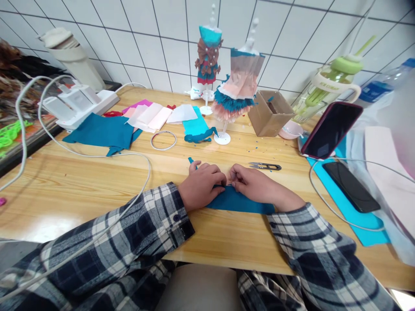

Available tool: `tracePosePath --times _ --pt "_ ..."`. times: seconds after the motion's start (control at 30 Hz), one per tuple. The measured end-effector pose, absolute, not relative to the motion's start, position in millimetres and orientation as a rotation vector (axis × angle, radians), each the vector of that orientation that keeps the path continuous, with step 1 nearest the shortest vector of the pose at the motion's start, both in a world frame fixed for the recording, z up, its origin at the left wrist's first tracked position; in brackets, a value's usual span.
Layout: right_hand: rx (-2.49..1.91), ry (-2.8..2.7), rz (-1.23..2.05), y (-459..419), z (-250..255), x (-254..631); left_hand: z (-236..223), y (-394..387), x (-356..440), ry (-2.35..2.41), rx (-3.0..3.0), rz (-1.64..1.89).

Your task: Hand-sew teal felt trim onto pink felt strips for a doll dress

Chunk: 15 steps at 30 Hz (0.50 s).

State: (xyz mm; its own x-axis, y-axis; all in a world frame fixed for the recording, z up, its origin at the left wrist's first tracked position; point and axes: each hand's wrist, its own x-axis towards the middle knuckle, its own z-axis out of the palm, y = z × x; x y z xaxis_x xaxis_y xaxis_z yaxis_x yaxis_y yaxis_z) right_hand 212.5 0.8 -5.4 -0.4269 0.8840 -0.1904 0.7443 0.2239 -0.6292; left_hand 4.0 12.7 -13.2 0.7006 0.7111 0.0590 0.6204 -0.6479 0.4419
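Observation:
A dark teal strip [241,204], fabric or crepe paper, lies on the wooden table in front of me. My left hand [205,183] rests over its left part, thumb and fingers closed at the upper edge. My right hand [249,181] pinches at the same edge, close beside the left fingertips. Between the hands a small pale bit shows, too small to name. A narrow teal end [190,160] sticks out beyond my left hand. Thread snips [266,166] lie just past my right hand. Behind stand two small dress forms, one in a ruffled dress [238,86], one in a bow-trimmed dress [208,54].
Teal cloth [100,131], pale sheets [151,116] and a wire ring [164,140] lie back left. A power strip [78,106] trails a white cable across the table and my left sleeve. At right are a cardboard box [270,113], a propped phone [333,129] and another phone [352,186].

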Motion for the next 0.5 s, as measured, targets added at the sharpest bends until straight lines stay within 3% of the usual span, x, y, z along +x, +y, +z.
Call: tracePosePath --times 0.5 --pt "-1.389 -2.202 1.033 3.0 -3.1 217.0 -12.1 12.5 3.8 1.025 2.538 0.301"
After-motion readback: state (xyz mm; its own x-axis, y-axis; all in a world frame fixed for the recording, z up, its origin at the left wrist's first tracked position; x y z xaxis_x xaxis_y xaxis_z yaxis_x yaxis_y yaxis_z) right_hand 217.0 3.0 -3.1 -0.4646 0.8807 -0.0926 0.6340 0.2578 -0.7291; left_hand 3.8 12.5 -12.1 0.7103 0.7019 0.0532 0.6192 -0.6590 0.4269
